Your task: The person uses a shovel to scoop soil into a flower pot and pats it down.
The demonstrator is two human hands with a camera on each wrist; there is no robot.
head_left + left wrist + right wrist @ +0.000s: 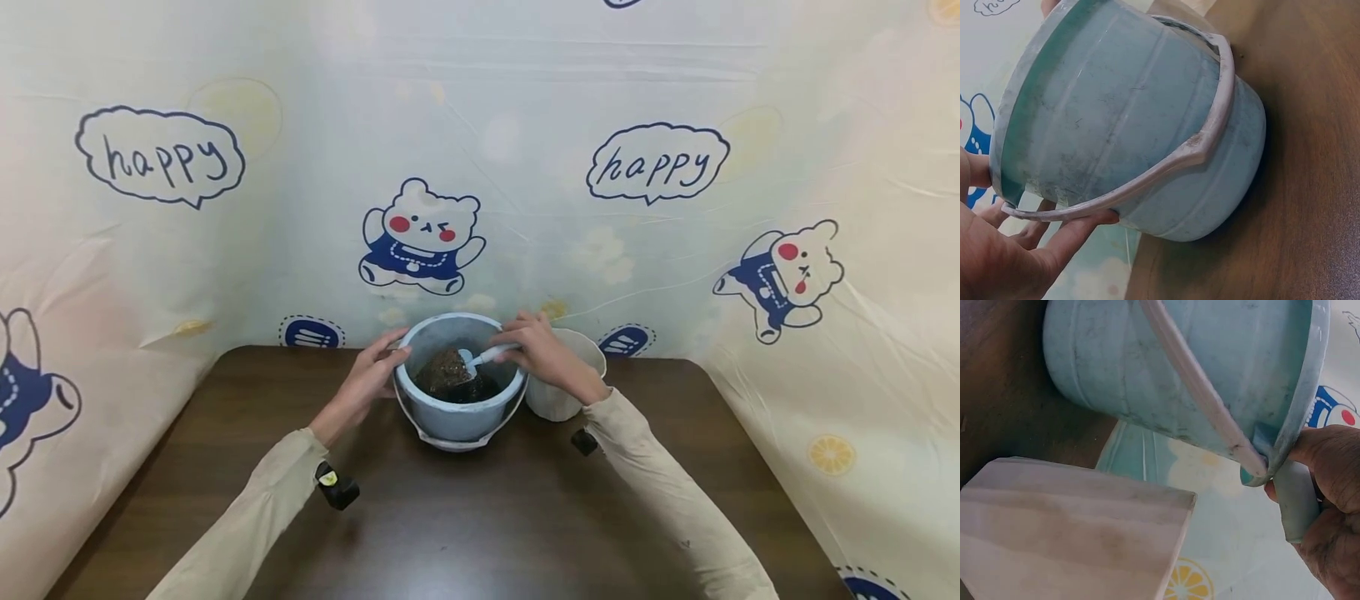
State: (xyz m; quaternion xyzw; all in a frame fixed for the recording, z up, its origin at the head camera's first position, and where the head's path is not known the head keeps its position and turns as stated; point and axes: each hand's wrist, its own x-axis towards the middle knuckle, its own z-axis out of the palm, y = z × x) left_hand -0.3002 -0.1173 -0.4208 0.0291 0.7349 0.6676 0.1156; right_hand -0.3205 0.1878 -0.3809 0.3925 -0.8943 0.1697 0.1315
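A light blue bucket (459, 423) with a pale bail handle (1194, 150) stands on the table, dark soil (480, 388) inside it. My left hand (367, 375) grips the bucket's left side, the thumb at the rim and the fingers against the outer wall under the handle. With my right hand (543, 350) I hold a small blue shovel (492, 353) by its handle, over the bucket's right rim. The blade is down inside the bucket with a heap of brown soil on it. In the right wrist view the shovel's grip (1297, 501) shows in my curled fingers; the blade is hidden there.
A whitish pot (553, 402) stands close to the bucket's right side, under my right forearm, its inside mostly hidden. The brown wooden table (465, 533) reaches back to a printed cloth (525, 250) that hangs behind and on both sides.
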